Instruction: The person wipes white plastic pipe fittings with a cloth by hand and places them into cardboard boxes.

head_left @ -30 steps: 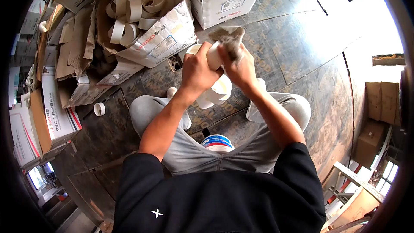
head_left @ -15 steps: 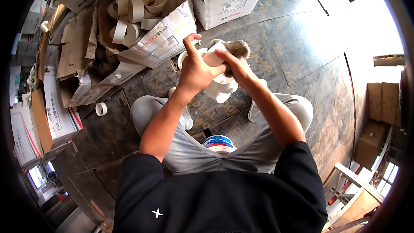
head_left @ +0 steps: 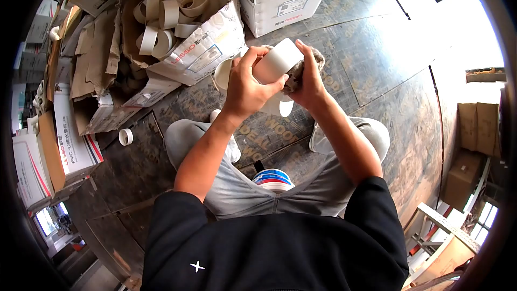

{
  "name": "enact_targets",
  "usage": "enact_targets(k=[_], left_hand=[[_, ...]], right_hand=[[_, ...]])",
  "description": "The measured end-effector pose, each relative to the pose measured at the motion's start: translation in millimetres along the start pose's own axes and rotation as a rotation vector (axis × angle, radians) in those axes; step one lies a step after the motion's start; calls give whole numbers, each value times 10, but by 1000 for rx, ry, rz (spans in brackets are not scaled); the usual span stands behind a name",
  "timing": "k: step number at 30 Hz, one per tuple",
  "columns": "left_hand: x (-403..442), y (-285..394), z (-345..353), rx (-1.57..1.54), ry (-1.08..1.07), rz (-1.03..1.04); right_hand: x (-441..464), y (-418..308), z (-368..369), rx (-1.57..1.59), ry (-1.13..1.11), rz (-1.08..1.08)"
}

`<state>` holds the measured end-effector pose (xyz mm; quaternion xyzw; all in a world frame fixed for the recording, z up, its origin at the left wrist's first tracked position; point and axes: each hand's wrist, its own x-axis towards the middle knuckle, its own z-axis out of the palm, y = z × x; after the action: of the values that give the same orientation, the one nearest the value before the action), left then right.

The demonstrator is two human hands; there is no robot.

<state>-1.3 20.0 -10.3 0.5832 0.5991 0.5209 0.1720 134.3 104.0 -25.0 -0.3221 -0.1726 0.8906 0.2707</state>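
My left hand [head_left: 246, 86] is closed around a white plastic pipe fitting [head_left: 278, 62], a short wide tube held tilted above the floor. My right hand [head_left: 311, 82] is curled round a grey-brown rag [head_left: 294, 75] at the fitting's right end, its fingertips near the rim. Part of the rag is hidden by that hand. Below the hands, more white fittings [head_left: 284, 109] show in part. Another white fitting [head_left: 221, 74] is partly covered by my left hand.
An open carton [head_left: 188, 56] full of white fittings stands ahead on the left, beside a tall white carton [head_left: 288, 0]. One loose fitting [head_left: 125, 137] lies on the wooden floor [head_left: 371, 75]. A blue-and-white bucket [head_left: 273, 179] is between my legs. Brown boxes [head_left: 478, 129] stand at right.
The fitting has turned, and its wide side now shows between my hands. My right hand has shifted from across the fitting to its right side, with the rag. My left fingers have curled in.
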Motion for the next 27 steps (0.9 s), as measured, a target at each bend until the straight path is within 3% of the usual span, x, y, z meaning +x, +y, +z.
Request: enact_targets(k=[3,4,5,7,9,11,13,15,16,17,19,21,23,24,27], left_hand=[[-73,-75,49,-86,-44,-153],[-72,-83,48,-86,-56,-143],[-64,-82,51,-86,-59,-142],[-38,-70,53,-224,0,-231],[-9,-149,35,-73,36,-75],[-7,-71,56,-238,65,-164],[-10,-53,73,-136,56,-159],[-29,32,40,-109,-31,-282],[-37,-15,44,-45,-49,-212],[-48,-45,42,-79,-66,-216],[-67,-55,24,5,-76,-229],[-45,-28,46,-27,-26,-189],[-50,-61,38,-123,-13,-131],[-67,-35,47,-99,15,-138],[-67,-52,88,-6,15,-51]], right_hand=[[37,29,-68,-176,82,-99],[77,96,-51,-252,124,-248],[26,150,-66,-398,207,-354],[-133,177,-61,-884,105,-511],[-81,226,-141,-1344,-149,-1215],[-130,215,-57,-1450,-209,-1303],[-125,198,-118,-1294,-177,-1061],[-43,190,-155,-1089,71,-606],[-7,156,-165,-1000,166,-376],[5,163,-102,-776,257,-267],[52,213,-132,-673,282,-236],[-96,231,-94,-895,184,-394],[-122,269,-102,-1207,18,-949],[-133,189,-191,-1441,-82,-955],[-192,40,-37,-1566,-143,-1095]])
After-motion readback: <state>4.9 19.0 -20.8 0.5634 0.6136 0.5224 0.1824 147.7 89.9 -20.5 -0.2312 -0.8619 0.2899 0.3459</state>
